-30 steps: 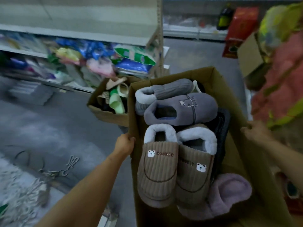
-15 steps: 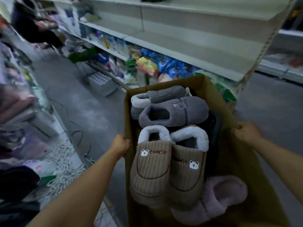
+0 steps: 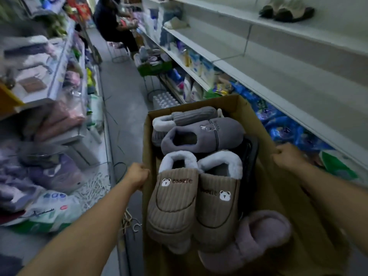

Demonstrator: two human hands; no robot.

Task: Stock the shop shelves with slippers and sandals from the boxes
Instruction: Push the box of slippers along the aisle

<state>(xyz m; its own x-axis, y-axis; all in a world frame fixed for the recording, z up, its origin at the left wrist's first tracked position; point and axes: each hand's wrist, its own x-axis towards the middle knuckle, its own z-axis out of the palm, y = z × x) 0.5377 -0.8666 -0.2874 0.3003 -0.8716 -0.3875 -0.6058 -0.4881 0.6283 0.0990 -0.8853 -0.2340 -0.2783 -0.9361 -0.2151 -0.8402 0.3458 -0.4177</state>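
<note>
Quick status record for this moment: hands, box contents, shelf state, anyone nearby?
left hand: grips left wall of box
right hand: grips the right wall
box contents: brown bear slippers on top, grey slippers behind, mauve slipper at near right
shelves: right side, mostly bare; sandals on top shelf
nearby: person far down the aisle

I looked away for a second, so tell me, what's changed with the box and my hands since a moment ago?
The view has swung left, from a second box on the floor to looking down the aisle, with the shelves now on the right. Nothing was taken hold of or let go: the left hand and right hand still grip the cardboard box by its sides, and the brown slippers lie as before.
</note>
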